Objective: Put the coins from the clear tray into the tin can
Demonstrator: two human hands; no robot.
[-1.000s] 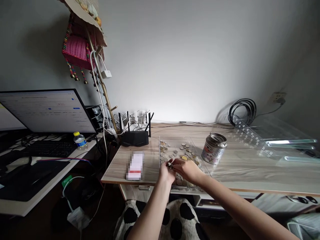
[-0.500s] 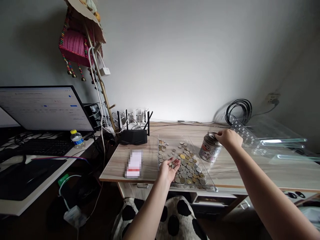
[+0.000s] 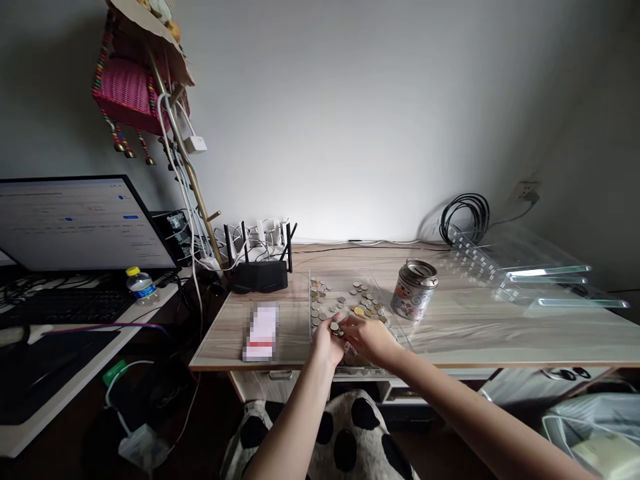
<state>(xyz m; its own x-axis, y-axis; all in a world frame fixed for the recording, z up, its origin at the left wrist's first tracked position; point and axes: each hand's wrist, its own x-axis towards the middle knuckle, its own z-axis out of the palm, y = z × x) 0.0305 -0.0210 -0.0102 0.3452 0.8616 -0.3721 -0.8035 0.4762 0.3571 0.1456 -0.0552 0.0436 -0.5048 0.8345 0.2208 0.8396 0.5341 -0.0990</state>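
Observation:
My left hand [image 3: 326, 343] is palm up and cupped, holding several coins [image 3: 335, 327] over the near left part of a clear acrylic tray [image 3: 311, 277]. My right hand [image 3: 373, 339] reaches across to it, its fingertips pinched together at the coins in the palm. Many loose silver coins and a golden one [image 3: 359, 311] lie spread in the tray, partly hidden behind my hands. Right of the tray stands a printed tin can [image 3: 414, 293] with a slot in its lid and a wire handle.
A pixelated phone-shaped item [image 3: 261, 332] lies left of the tray, below a black router [image 3: 260, 275]. Clear acrylic panels [image 3: 520, 273] and a coiled black cable [image 3: 465, 220] are at the right. A monitor [image 3: 85, 227] and a yellow-capped bottle [image 3: 141, 285] stand on the left desk.
My right hand has left the tin's lid and moved left and down to the coins in my left palm. My left hand stays cupped. The view has turned slightly right.

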